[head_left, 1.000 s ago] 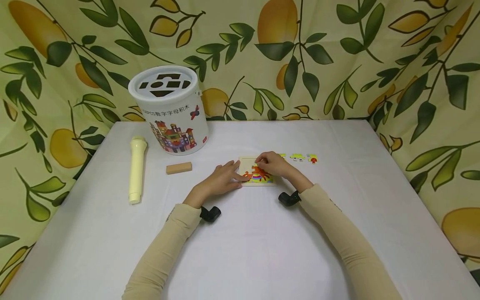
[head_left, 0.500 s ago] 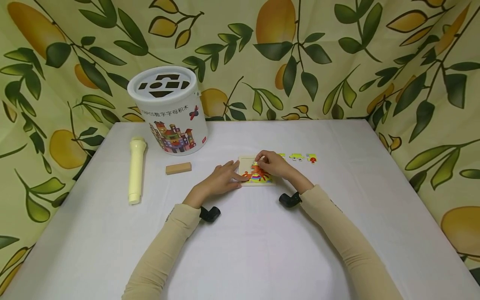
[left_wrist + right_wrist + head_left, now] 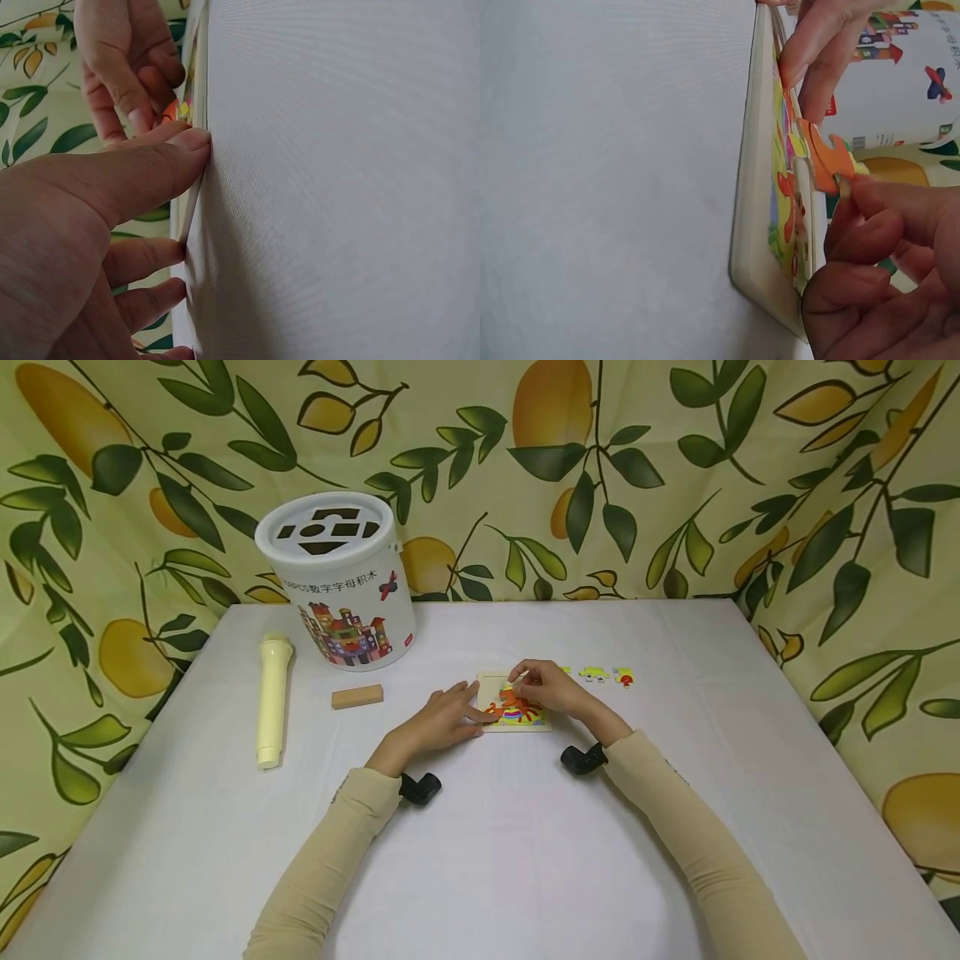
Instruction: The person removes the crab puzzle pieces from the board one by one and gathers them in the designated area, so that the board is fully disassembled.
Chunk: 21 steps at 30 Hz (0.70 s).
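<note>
Here's the right hand (image 3: 553, 687), thumb and fingertips pinching a flat orange jigsaw piece with a notched edge (image 3: 830, 161), and it's tilted, right over the square pale wooden puzzle tray (image 3: 489, 688)! Below it, part of a bright orange, yellow and rainbow-striped picture (image 3: 519, 717) fills the near part of the tray. Over on the other side, the left hand (image 3: 442, 720) has its fingers spread, thumb at the near edge, other fingertips along the left edge, with the index finger reaching over the picture. Just beyond the right hand, loose yellow-green jigsaw pieces (image 3: 593, 674) lie in a row on the white cloth-covered table (image 3: 480, 860), one of them partly hidden behind that hand
</note>
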Each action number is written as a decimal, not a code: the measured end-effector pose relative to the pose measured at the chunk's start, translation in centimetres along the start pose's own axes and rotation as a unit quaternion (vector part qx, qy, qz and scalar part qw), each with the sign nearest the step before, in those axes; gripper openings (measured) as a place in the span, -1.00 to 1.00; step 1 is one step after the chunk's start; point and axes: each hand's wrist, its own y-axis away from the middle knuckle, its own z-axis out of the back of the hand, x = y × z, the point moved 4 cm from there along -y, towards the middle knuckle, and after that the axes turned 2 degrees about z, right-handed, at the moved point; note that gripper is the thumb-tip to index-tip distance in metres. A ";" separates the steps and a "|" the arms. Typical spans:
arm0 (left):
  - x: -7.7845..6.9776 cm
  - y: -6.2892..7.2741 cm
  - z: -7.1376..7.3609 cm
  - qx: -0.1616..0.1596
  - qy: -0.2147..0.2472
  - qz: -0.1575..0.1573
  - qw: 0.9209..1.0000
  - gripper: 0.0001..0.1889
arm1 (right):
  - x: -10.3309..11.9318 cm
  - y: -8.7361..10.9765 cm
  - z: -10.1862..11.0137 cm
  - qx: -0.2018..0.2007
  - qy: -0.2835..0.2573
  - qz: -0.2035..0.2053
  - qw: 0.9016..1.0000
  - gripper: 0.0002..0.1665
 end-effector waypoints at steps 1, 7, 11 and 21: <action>0.0 0.0 0.0 0.001 0.001 0.000 1.000 -0.67 | -0.1 0.0 0.0 0.001 -0.007 -0.001 1.000 -0.80; -0.1 0.1 0.1 0.003 0.000 -0.001 1.000 -0.66 | -0.3 0.1 0.3 -0.011 -0.014 -0.002 1.000 -0.79; -0.1 0.1 0.1 0.002 0.000 -0.002 1.000 -0.67 | -0.5 0.5 0.8 -0.032 -0.026 -0.010 0.999 -0.79; 0.0 0.0 -0.1 0.001 -0.002 0.001 1.000 -0.68 | -2.5 2.7 4.6 -0.095 -0.012 -0.088 0.992 -0.73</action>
